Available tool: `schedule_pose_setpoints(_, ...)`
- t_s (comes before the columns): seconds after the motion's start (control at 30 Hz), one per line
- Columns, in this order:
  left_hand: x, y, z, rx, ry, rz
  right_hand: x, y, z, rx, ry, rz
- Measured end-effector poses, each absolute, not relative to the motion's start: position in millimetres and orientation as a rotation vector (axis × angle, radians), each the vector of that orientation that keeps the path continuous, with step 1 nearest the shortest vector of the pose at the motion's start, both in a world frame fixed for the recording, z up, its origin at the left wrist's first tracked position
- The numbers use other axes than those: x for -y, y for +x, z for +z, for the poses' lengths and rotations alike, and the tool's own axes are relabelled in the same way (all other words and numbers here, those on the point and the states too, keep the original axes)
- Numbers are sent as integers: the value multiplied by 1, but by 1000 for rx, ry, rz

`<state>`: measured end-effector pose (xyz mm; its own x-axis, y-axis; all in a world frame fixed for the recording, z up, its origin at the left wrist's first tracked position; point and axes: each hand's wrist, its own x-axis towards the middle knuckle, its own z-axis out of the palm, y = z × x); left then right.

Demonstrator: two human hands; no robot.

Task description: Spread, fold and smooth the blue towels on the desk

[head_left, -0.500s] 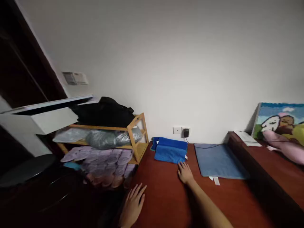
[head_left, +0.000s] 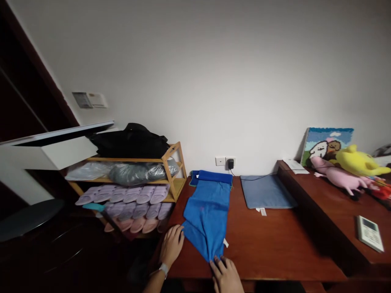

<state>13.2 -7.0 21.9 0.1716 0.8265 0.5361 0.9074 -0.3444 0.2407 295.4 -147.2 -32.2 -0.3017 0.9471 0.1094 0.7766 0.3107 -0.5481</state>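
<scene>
A blue towel (head_left: 207,207) lies partly unrolled on the reddish-brown desk, its far end still folded by the wall. Its near end is drawn to a creased point at my right hand (head_left: 226,274), whose fingers are closed on it at the desk's front. My left hand (head_left: 172,244) rests at the desk's left edge, fingers stretched out and fingertips touching the towel's left corner. A white tag (head_left: 225,243) sticks out from the towel's right side.
A grey-blue cloth (head_left: 265,193) lies right of the towel, with a cable across it from a black plug (head_left: 230,164). A raised desk section (head_left: 330,203) holds plush toys and a white device (head_left: 369,233). At left, a wooden rack (head_left: 172,175) carries slippers and a black bag.
My right hand has pulled the towel's near end towards me, unrolling it along the desk. My left hand has moved slightly forward to the towel's corner. The view has shifted a little right.
</scene>
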Motion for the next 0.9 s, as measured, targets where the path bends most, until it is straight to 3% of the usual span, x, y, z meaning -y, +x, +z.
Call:
schedule_pose_setpoints(0.13,53,66,48,1561,-2519,-908,172,314,-4,2169,-1440,629)
schedule_pose_setpoints(0.27,113,116,64,1270,-3058,-602,176,315,17,2191,-1326,711)
schedule_pose_setpoints(0.47,138,104,55,1326,-3092,-362,158,331,20,1686,-1169,1092)
schedule_pose_setpoints(0.57,139,98,68,1420,-3078,-484,144,352,19,1533,-1249,972)
schedule_pose_setpoints(0.77,154,98,185,1728,-3220,-892,136,361,58,1736,-1260,654)
schedule_pose_setpoints(0.9,162,82,271,1631,-3178,-1169,139,326,101,1879,-1214,631)
